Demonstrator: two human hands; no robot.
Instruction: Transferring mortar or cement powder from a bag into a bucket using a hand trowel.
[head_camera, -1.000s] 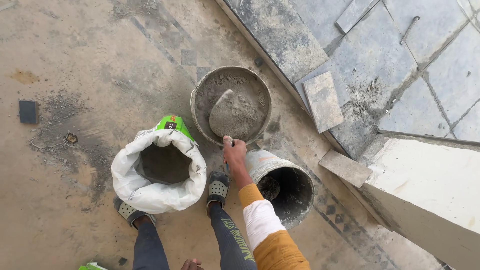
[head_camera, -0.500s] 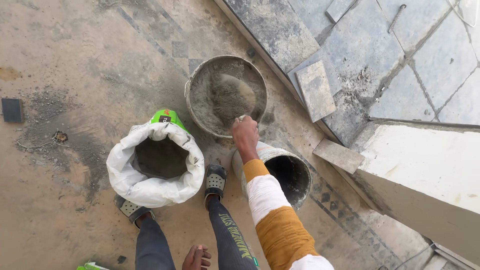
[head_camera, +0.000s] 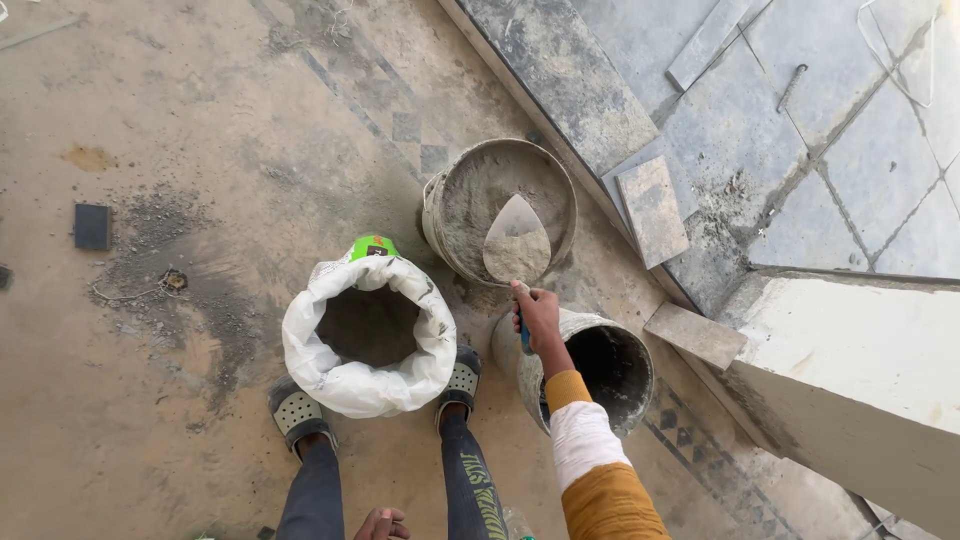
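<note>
My right hand (head_camera: 538, 315) grips the handle of a trowel (head_camera: 516, 242) whose pointed blade carries grey powder over a round bucket (head_camera: 446, 190) dusted with the same powder. An open white sack (head_camera: 366, 332) of grey cement stands between my feet, left of the hand. A second bucket (head_camera: 610, 365), dark and hollow inside, sits just under my right forearm. My left hand (head_camera: 382, 523) shows only at the bottom edge by my legs, fingers hanging, holding nothing that I can see.
A raised ledge of grey tiles (head_camera: 800, 150) runs along the right, with a loose tile piece (head_camera: 652, 208) on it. A stone block (head_camera: 695, 335) lies by the ledge. A small dark square (head_camera: 92, 226) and spilled powder lie on the dusty floor at left.
The trowel blade has lifted out of the round bucket with powder on it and drawn back toward me. My view has shifted so the buckets sit further right.
</note>
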